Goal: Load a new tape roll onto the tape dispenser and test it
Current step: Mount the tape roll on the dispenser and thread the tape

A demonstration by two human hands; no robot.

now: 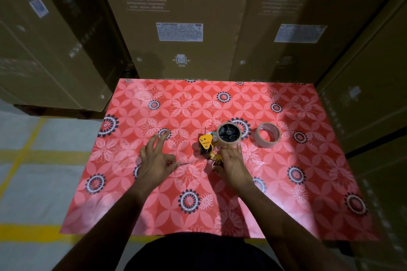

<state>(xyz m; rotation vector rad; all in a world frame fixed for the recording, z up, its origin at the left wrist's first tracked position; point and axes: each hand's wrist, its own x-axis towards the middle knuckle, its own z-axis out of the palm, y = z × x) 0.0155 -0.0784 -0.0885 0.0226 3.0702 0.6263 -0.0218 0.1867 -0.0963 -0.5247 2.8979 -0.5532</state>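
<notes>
A yellow and black tape dispenser (206, 143) lies on the red flowered table (286, 182), near its middle. A brown tape roll (229, 134) sits on the dispenser's black hub. My right hand (231, 161) covers the dispenser's handle end, with one finger touching the roll's near edge. My left hand (156, 156) hovers to the left of the dispenser, thumb and forefinger pinched on what looks like a thin clear strip of tape stretched toward the dispenser, other fingers spread. A second, thinner tape roll (267, 135) lies flat to the right.
Tall cardboard washing machine boxes (180, 17) stand close behind the table and along both sides. Grey floor with yellow lines (28, 154) shows to the left. My dark-clothed body is at the table's near edge.
</notes>
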